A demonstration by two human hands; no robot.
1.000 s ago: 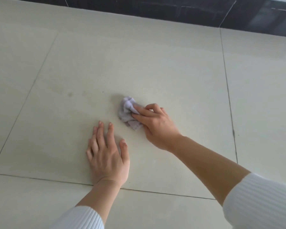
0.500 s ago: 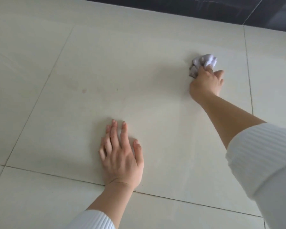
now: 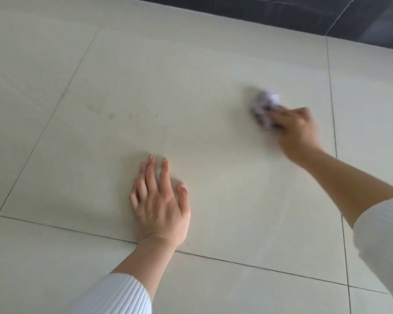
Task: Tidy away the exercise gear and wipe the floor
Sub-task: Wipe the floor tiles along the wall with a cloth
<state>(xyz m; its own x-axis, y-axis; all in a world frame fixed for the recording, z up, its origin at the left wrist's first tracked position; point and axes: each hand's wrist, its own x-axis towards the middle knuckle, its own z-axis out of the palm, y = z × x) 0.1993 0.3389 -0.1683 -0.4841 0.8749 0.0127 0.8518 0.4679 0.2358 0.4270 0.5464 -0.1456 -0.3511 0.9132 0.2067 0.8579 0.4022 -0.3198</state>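
A crumpled pale lilac cloth (image 3: 264,105) lies pressed against the cream tiled floor (image 3: 191,75) at the right. My right hand (image 3: 295,130) grips it from behind, fingers curled over the wad; hand and cloth are blurred by motion. My left hand (image 3: 159,202) rests flat on the floor in the lower middle, fingers straight and spread, holding nothing. A small brownish mark (image 3: 111,116) and a dark speck (image 3: 156,115) show on the tile to the left of the cloth.
A dark, glossy wall base (image 3: 304,17) runs along the top edge of the floor. Thin grout lines divide the large tiles. White ribbed sleeves cover both forearms at the bottom and right edges.
My right hand swept the cloth from beside my left hand far out to the upper right, then pulled it back down a little. My left hand stayed planted on the tile.
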